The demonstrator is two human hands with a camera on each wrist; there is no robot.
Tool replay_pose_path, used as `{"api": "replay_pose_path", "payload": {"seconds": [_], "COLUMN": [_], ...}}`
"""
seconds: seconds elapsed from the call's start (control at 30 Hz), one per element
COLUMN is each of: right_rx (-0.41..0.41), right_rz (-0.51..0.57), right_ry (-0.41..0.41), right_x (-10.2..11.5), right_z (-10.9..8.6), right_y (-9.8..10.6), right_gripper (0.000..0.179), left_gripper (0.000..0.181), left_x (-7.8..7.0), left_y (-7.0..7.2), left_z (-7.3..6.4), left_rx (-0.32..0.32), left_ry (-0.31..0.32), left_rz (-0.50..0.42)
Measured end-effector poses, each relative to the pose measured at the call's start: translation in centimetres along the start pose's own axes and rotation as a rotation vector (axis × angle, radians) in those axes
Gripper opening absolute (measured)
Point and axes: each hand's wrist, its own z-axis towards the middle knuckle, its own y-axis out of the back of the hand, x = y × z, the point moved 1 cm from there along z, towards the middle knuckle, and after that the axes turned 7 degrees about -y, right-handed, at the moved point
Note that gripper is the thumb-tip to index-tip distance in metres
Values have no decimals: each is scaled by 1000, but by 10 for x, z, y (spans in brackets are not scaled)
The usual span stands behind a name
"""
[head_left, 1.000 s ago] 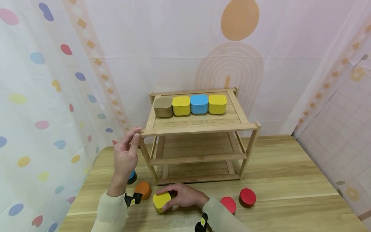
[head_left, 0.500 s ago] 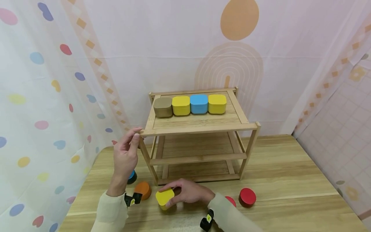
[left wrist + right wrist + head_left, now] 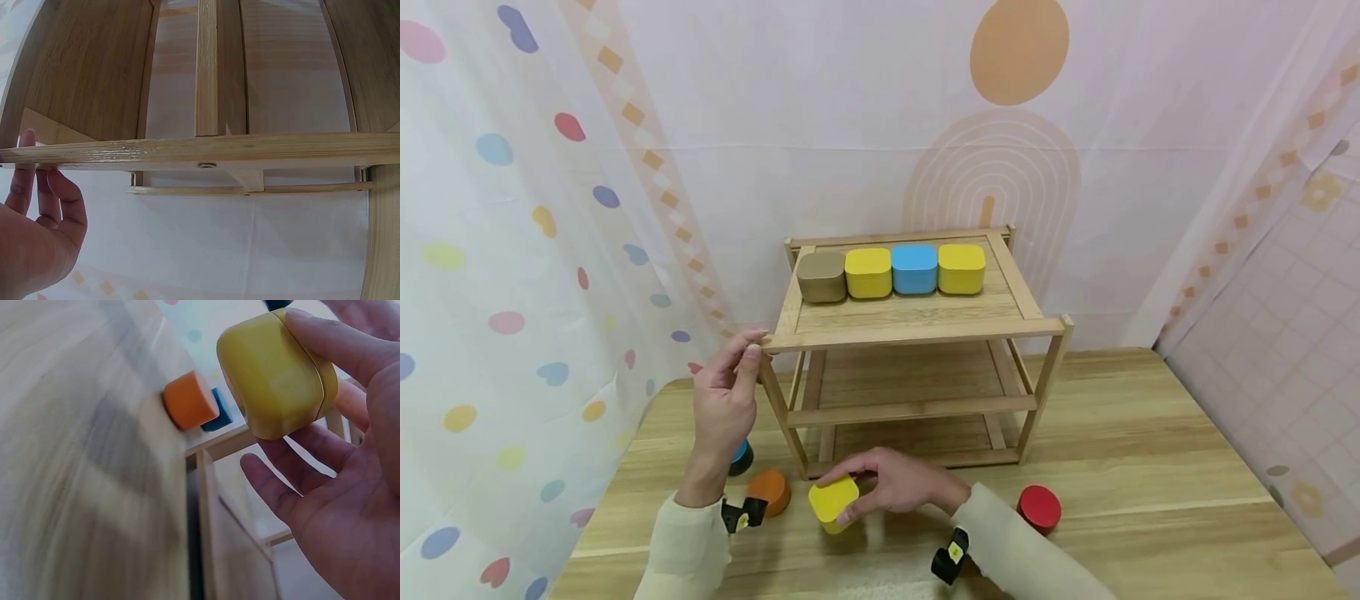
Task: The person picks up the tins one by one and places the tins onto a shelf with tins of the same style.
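My right hand pinches a yellow rounded-square tin box between thumb and fingers, in front of the wooden rack. In the right wrist view the box hangs clear of the tabletop, its lid seam visible. My left hand grips the front left top corner of the wooden rack, fingers and thumb about its edge. The left wrist view has those fingers at the end of a wooden rail. On the rack's top shelf stand, in a row, a bronze box, a yellow box, a blue box and another yellow box.
An orange round tin stands left of the held box on the table. Behind it is a blue-topped dark tin, partly hidden by my left wrist. A red round tin stands by my right sleeve. A patterned curtain hangs behind.
My right hand has raised the yellow box and moved it slightly right and towards the rack. My right sleeve now hides one of two red tins. My left hand stays on the corner.
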Motion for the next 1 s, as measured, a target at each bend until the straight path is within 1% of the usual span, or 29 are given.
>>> {"api": "replay_pose_path", "payload": {"seconds": [0.17,0.33,0.5,0.63,0.83,1.0], "right_rx": [19,32,39,38,18,11], "right_rz": [-45,-85,-79,-76,-125,-145], "right_ry": [15,62,102,113,120,158], "right_x": [14,28,40,49,63,77], "right_z": [-4,-8,-11,-13,-18,-21], "right_y": [7,14,21,25,32,38], "right_gripper": [47,47,47,48,48,47], "left_gripper": [24,24,24,25,25,25], "left_x": [-2,-4,-4,-3,0,-1], "left_y": [-1,-1,-1,0,0,0], "left_z": [0,1,0,-1,-1,0], "left_rx": [-2,-11,-10,-8,-2,-9], "left_ry": [5,17,25,18,14,19], "left_rz": [-9,-16,4,-10,-13,-9]}}
